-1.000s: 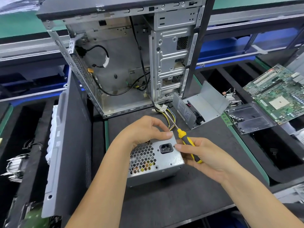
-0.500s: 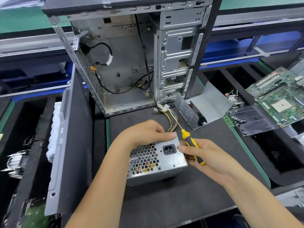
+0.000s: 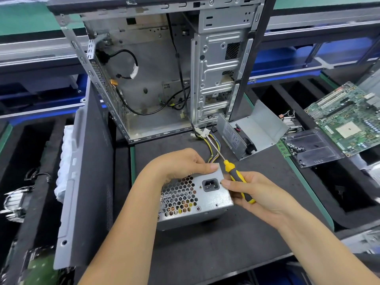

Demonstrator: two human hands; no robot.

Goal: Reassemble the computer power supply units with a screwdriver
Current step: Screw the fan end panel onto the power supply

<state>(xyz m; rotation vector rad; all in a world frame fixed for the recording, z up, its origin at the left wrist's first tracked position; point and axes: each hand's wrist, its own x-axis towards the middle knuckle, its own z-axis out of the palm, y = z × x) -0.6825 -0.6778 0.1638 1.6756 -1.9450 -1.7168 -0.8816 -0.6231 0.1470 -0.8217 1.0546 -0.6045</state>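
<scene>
1. The landmark is the power supply unit (image 3: 197, 200), a grey metal box lying on the dark mat (image 3: 205, 254) near the front edge. Everything below is placed relative to it.
2. Far to its left, a grey side panel (image 3: 82, 182) stands on edge, leaning, with white foam (image 3: 63, 161) behind it.
3. The left hand (image 3: 181, 163) comes in from the lower left and lies over the unit's top far edge. Its fingers curl down over that edge and the thumb presses along the top rim, so it grips the box.
4. The unit's face with the honeycomb vent on the left and the black power socket (image 3: 210, 185) on the right tilts up toward the camera. Its long axis runs left to right. A bundle of yellow and black wires (image 3: 211, 149) leaves its far side.
5. Behind it stands the open computer case (image 3: 164, 79), bare inside except for loose black cables.
6. At the unit's right edge, the right hand (image 3: 259, 194) pinches the screwdriver (image 3: 236, 175) by its yellow and black handle. The forefinger tip sits by a screw hole beside the socket. The shaft points up and away to the left, toward the case, its tip over the wires.
7. Behind and to the right lies a second, opened power supply (image 3: 246, 132) with its cover folded up.
8. Farther right, a clear tray (image 3: 310, 149) holds small screws, and a green motherboard (image 3: 349, 120) lies beyond it.
</scene>
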